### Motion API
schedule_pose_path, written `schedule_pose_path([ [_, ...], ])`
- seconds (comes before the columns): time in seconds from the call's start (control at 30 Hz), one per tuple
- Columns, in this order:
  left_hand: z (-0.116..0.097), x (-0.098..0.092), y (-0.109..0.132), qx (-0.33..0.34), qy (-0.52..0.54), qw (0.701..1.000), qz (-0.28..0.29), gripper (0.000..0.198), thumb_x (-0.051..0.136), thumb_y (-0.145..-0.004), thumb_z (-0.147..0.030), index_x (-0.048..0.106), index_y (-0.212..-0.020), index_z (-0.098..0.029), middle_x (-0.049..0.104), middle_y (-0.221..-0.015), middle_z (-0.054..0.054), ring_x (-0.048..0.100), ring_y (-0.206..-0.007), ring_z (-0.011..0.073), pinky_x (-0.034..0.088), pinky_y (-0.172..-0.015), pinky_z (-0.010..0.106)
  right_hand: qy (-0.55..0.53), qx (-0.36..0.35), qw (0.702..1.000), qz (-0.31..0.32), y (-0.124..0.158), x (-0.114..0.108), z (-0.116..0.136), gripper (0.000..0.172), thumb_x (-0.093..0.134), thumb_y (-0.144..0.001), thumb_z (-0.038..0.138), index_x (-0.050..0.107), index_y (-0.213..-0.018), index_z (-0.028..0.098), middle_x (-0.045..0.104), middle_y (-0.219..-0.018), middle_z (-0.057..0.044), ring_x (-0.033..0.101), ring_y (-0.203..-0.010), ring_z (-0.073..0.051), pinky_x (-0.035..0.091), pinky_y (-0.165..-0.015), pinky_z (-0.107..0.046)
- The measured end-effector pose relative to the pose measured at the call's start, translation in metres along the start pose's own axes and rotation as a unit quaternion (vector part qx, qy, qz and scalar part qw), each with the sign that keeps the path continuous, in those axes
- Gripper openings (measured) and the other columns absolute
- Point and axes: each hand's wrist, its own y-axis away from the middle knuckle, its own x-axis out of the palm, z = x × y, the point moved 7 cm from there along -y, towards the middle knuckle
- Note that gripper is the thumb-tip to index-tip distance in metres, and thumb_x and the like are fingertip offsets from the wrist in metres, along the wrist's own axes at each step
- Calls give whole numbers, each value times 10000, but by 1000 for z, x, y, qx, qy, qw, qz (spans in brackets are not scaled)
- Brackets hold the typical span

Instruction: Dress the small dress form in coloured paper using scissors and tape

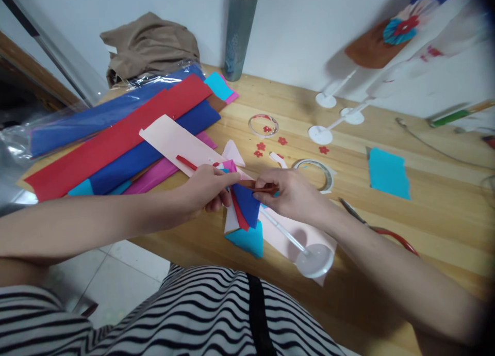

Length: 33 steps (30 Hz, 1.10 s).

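Note:
Between my two hands is a strip of brown paper (248, 183). My left hand (211, 187) pinches its left part, my right hand (288, 191) its right end. Blue paper (247, 204) and red paper (238, 211) hang just below the strip, with a turquoise piece (247, 239) under them. A bit of magenta paper (231, 165) sticks up by my left fingertips. Beneath my hands lies a long pale pink sheet (185, 142). On its right end rests a white stick with a round base (315, 259).
Stacked coloured papers (124, 131) lie at the left, a bottle (240, 33) by the wall. Tape rings (328, 176), red paper flowers (282, 141), white stands (320, 134), a turquoise sheet (389, 173) and red-handled scissors (392, 235) are centre and right.

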Motion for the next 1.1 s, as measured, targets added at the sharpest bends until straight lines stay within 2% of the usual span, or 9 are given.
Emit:
schedule_pose_path([
  [0.33, 0, -4, 15, 11, -4, 999, 31, 381, 521, -969, -186, 538, -589, -166, 549, -477, -19, 386, -328, 40, 241, -352, 180, -5, 1, 1000, 0, 0, 3, -3, 136, 641, -777, 143, 580, -677, 213, 643, -641, -2, 565, -596, -151, 390, -577, -281],
  [0.47, -4, -15, 11, 105, -80, 991, -29, 168, 577, -922, -171, 718, -1013, -157, 541, -511, -52, 437, -415, 80, 304, -408, 185, 2, 16, 1000, 2, -1, 3, -4, 152, 649, -780, 160, 578, -656, 211, 635, -626, 1, 558, -579, -149, 381, -568, -281],
  [0.53, -11, -21, 12, 217, -154, 962, -67, 302, 607, -907, -183, 717, -1188, -171, 599, -602, -32, 510, -519, 101, 371, -484, 192, 5, 24, 1000, 5, -1, 3, -5, 150, 656, -783, 166, 585, -658, 209, 639, -630, -3, 556, -580, -152, 379, -570, -285],
  [0.6, -17, -19, 17, 329, -257, 906, -64, 292, 595, -910, -183, 747, -1160, -193, 710, -814, 33, 609, -690, 135, 462, -618, 218, 0, 23, 1000, 11, -1, 3, -5, 136, 655, -796, 168, 600, -679, 207, 650, -646, -11, 564, -594, -157, 386, -582, -292],
  [0.7, -19, -4, 25, 453, -391, 801, 13, 277, 514, -965, -197, 765, -1084, -204, 747, -1121, 121, 648, -950, 215, 530, -883, 329, -20, 18, 1000, 15, -1, 3, -6, 137, 656, -816, 189, 608, -690, 209, 652, -650, -14, 569, -594, -160, 397, -585, -298],
  [0.8, -17, 8, 27, 513, -446, 729, 82, 351, 395, -1031, -215, 742, -1078, -184, 740, -1168, 162, 627, -963, 235, 531, -956, 401, -38, 20, 999, 13, -2, 3, -9, 145, 662, -822, 218, 620, -684, 214, 638, -628, -3, 559, -573, -156, 385, -564, -295],
  [0.9, -13, 15, 26, 550, -475, 680, 96, 422, 318, -1056, -206, 736, -1004, -173, 748, -1112, 170, 626, -893, 235, 560, -880, 402, -59, 20, 998, 13, -2, 4, -10, 151, 643, -826, 225, 632, -676, 212, 623, -605, 7, 537, -555, -142, 380, -554, -287],
  [1.03, -9, 16, 27, 600, -433, 668, 83, 353, 376, -1056, -192, 723, -992, -184, 751, -1072, 157, 651, -868, 222, 578, -838, 386, -103, 26, 994, 11, -2, 5, -12, 174, 615, -822, 250, 631, -656, 200, 599, -583, 4, 503, -545, -132, 366, -530, -281],
  [1.1, -7, 15, 29, 628, -436, 641, 61, 317, 395, -1054, -168, 712, -1051, -182, 752, -1095, 148, 670, -894, 209, 586, -856, 371, -126, 36, 991, 14, -2, 6, -14, 186, 598, -825, 268, 636, -660, 191, 584, -579, 4, 485, -546, -125, 356, -519, -275],
])
